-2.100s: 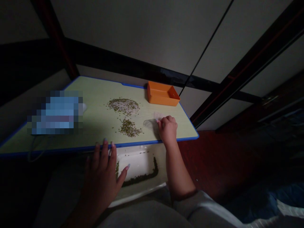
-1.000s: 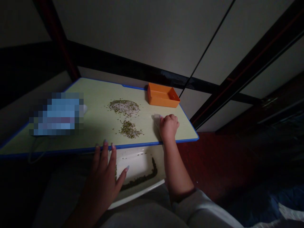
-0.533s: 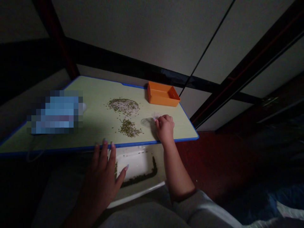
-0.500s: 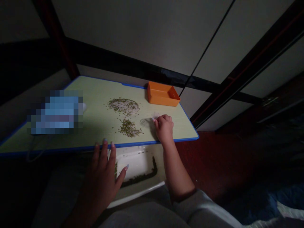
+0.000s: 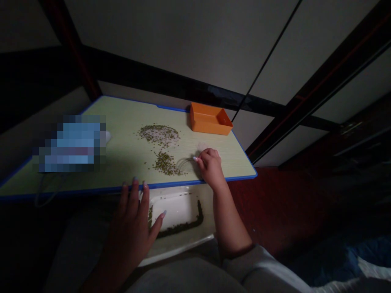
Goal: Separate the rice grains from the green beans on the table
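Note:
My right hand (image 5: 210,167) is closed on a clear, thin-rimmed curved piece (image 5: 186,162), whose exact kind I cannot make out. The piece's left end meets the right side of the nearer pile of green grains (image 5: 165,162). Behind that pile lies a wider heap of pale and green grains mixed together (image 5: 159,135). My left hand (image 5: 132,217) is spread, its fingertips at the table's front edge and its thumb above a white tub (image 5: 175,207). Dark green grains line the tub's inner edges.
An orange open box (image 5: 210,127) stands at the back right of the pale yellow, blue-edged table (image 5: 122,122). A blurred-out blue object (image 5: 76,144) is at the left, with a thin cord-like loop hanging near the front edge. Cabinet panels rise behind the table.
The clear piece has come slightly nearer to me and now reaches the near pile's right edge. My right hand shifted only a little; my left hand stayed put.

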### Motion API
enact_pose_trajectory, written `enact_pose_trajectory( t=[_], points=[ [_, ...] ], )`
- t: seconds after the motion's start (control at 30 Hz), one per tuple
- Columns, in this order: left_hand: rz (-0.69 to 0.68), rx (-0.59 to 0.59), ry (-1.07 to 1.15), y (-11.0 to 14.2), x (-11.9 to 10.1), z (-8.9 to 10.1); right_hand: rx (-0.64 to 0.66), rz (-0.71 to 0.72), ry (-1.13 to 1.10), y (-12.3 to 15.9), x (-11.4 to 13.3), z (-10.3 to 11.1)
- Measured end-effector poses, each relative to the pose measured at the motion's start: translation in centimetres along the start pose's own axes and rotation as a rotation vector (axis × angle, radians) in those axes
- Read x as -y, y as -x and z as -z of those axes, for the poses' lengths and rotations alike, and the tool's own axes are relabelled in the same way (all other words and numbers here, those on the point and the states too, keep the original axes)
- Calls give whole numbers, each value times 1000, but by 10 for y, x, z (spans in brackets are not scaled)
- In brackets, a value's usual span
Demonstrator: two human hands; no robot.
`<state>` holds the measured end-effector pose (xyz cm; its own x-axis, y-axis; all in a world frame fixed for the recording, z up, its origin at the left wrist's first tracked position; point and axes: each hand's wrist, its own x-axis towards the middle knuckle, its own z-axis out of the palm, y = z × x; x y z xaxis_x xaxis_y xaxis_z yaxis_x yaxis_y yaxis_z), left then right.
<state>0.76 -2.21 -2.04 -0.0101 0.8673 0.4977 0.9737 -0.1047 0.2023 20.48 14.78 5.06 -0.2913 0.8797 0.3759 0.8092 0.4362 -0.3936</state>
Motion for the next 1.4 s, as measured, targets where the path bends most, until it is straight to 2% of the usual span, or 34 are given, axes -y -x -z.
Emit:
enact_pose_trajectory(
  t=[0.17, 0.3, 0.47, 1.07, 1.4],
  points=[
    [-13, 1, -11, -1, 0, 0, -38, 4, -68, 4, -4, 5],
    [-21, -2, -16, -2, 1, -1, -85, -29, -26, 6, -11, 12],
    [-18, -12, -14, -1, 1, -2, -34, -15, 69, 8, -14, 17],
    [-23, -6, -26, -2, -1, 2, 19, 53, 8, 9, -5, 16],
    [-18, 0, -16, 0, 1, 0, -51, 55, -27, 9, -10, 13]
  ],
)
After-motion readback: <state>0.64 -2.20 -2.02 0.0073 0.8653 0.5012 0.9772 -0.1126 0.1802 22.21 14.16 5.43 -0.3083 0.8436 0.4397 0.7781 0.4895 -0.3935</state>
